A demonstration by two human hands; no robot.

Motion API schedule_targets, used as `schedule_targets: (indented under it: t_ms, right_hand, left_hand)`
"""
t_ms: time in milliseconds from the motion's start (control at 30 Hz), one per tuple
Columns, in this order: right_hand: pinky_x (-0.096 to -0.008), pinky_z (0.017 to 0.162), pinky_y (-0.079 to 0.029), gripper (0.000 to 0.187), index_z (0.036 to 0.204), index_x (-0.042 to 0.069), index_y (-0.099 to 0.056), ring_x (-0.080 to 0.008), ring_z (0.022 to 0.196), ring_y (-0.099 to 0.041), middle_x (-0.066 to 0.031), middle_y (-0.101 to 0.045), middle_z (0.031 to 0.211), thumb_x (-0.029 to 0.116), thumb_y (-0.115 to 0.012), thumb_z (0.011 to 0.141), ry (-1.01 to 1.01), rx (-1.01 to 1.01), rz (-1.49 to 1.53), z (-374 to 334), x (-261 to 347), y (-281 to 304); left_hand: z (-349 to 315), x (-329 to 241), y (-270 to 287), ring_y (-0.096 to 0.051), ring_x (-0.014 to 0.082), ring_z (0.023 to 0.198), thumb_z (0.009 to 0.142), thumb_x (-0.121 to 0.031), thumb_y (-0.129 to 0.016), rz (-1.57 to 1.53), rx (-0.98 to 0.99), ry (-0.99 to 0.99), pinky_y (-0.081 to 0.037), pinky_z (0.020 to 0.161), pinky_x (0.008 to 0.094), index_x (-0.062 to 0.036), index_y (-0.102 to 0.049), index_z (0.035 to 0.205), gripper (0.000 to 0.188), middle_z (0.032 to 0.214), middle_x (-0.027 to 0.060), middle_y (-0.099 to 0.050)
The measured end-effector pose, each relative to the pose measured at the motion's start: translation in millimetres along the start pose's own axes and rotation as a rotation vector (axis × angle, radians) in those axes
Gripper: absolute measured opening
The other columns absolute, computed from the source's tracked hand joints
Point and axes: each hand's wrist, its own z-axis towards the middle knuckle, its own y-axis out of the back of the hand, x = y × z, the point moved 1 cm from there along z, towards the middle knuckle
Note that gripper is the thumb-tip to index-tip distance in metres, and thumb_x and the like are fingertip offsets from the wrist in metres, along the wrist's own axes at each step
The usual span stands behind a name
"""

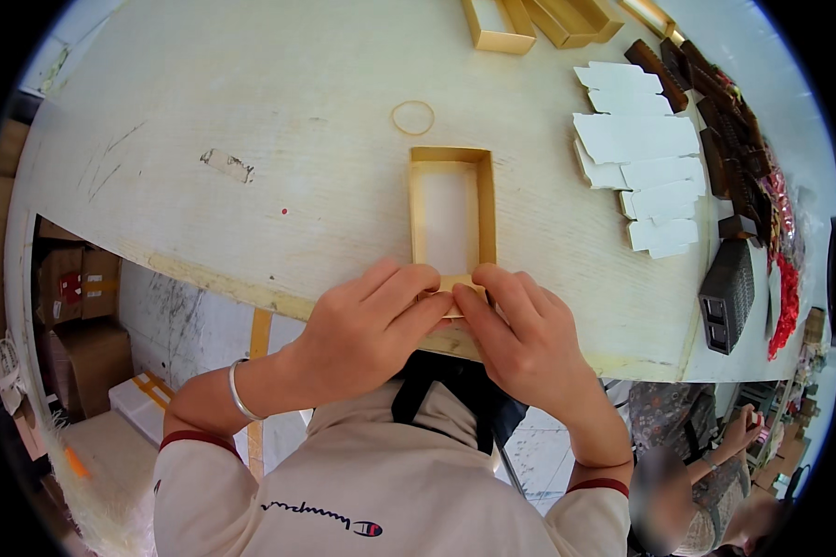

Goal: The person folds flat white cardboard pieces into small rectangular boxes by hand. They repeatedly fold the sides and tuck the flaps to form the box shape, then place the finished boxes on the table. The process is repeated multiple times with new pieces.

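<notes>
An open, shallow cardboard box [486, 209] with gold walls and a pale inside lies at the table's front edge, its long sides running away from me. My left hand [362, 320] pinches the left part of its near end wall, thumb and forefinger pressed together. On the same wall, just to the right, my right hand [527, 339] is closed in a similar pinch. Both thumbs nearly meet at the middle of that wall. The fingers partly cover the near end, so its fold is hard to see. A thin rubber band [412, 102] lies beyond the box.
Flat white card blanks [636, 139] are spread at the right. More gold boxes [502, 42] stand at the far edge. Dark brown blocks [726, 297] and red wrapped material [784, 306] line the right side. Another person [715, 483] is at the lower right. Cartons [93, 283] sit under the table's left.
</notes>
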Motion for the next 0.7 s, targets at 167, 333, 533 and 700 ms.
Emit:
schedule_targets:
  t_ms: [167, 333, 533, 700]
  right_hand:
    - [-0.0294, 0.058, -0.044, 0.019, 0.086, 0.001, -0.057, -0.0196, 0.072, -0.053, -0.0071, -0.049, 0.084, 0.006, -0.063, 0.069, -0.019, 0.146, 0.061, 11, -2, 3]
    - [-0.0349, 0.062, -0.046, 0.016, 0.081, 0.003, -0.054, -0.0242, 0.074, -0.055, -0.0087, -0.05, 0.082, 0.001, -0.063, 0.068, -0.163, 0.283, 0.149, 15, 2, 6]
    - [-0.0384, 0.064, -0.048, 0.018, 0.082, 0.001, -0.054, -0.0282, 0.075, -0.056, -0.011, -0.049, 0.082, -0.005, -0.062, 0.068, -0.158, 0.214, 0.339, 9, -6, 4]
    - [-0.0373, 0.066, -0.048, 0.025, 0.091, 0.0, -0.058, -0.0287, 0.08, -0.058, -0.0116, -0.054, 0.093, -0.006, -0.062, 0.068, -0.148, 0.211, 0.404, 2, -10, 7]
  left_hand:
    - [-1, 0, -2, -0.056, 0.0243, 0.064, 0.072, -0.002, -0.074, -0.01, 0.048, 0.039, -0.047, 0.053, 0.0321, -0.0005, -0.064, 0.088, 0.019, 0.082, 0.0091, -0.059]
    - [12, -2, 10, -0.055, 0.0278, 0.061, 0.076, -0.002, -0.068, -0.047, 0.303, 0.123, -0.044, 0.05, 0.0348, -0.0006, -0.06, 0.084, 0.011, 0.076, 0.0091, -0.054]
    - [12, 10, 9, -0.058, 0.023, 0.065, 0.08, -0.005, -0.068, -0.089, 0.265, 0.028, -0.046, 0.052, 0.0311, -0.001, -0.062, 0.091, 0.013, 0.088, 0.0095, -0.057]
    - [4, 17, 25, -0.061, 0.0218, 0.088, 0.077, -0.026, -0.077, -0.134, 0.276, 0.076, -0.052, 0.071, 0.0321, -0.0037, -0.066, 0.109, 0.041, 0.123, 0.0142, -0.054]
